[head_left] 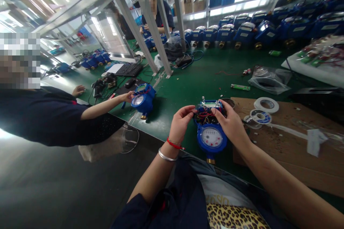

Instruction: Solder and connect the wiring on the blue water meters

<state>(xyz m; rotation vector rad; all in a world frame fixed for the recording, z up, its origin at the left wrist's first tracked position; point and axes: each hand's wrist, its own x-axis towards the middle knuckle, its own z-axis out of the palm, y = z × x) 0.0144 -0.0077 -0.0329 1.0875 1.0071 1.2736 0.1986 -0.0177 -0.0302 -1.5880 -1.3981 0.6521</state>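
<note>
A blue meter [212,137] with a round white dial and a brass fitting lies on the green bench in front of me. Its upper compartment is open, showing red and black wires and a circuit board. My left hand [182,121] is at the left side of that compartment, thumb and forefinger pinched together; what they hold is too small to make out. On the right side of the compartment, my right hand [228,120] grips the meter's edge between thumb and fingers.
Cardboard [290,150] with tape rolls [266,105] lies at right, near a green battery [240,87] and a plastic bag [270,80]. A person at left touches another blue meter [143,100]. Metal posts stand beyond; meters [225,34] line the back.
</note>
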